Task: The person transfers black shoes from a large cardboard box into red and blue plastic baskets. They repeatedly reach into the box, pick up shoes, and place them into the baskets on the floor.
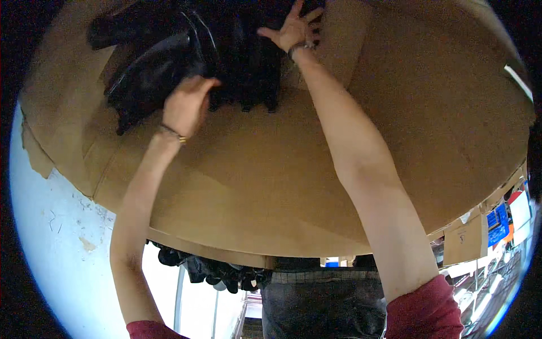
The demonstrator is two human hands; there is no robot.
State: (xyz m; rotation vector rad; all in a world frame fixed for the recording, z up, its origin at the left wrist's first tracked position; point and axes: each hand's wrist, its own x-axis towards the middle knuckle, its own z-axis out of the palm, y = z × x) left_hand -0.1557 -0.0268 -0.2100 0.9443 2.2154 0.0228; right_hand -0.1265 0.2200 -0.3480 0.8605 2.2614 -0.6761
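A pile of black, shiny, leather-like pieces [152, 62] lies at the far left of the cardboard surface [271, 186]. Their exact kind is too dark to tell; several narrow ends hang toward me. My left hand [189, 107] is at the near edge of the pile, slightly blurred, its fingers curled in and pointing right. Whatever it may hold is hidden against the black. Farther off, my right hand [293, 31] reaches over the right edge of the pile with its fingers spread and nothing in them.
A cardboard flap or piece [333, 45] lies beside the pile on the right. Below the near edge, several black rounded things [209, 271] show at the left. A scuffed white surface [62, 226] is at the left, and cardboard [466, 240] and a blue item [498, 225] at the right.
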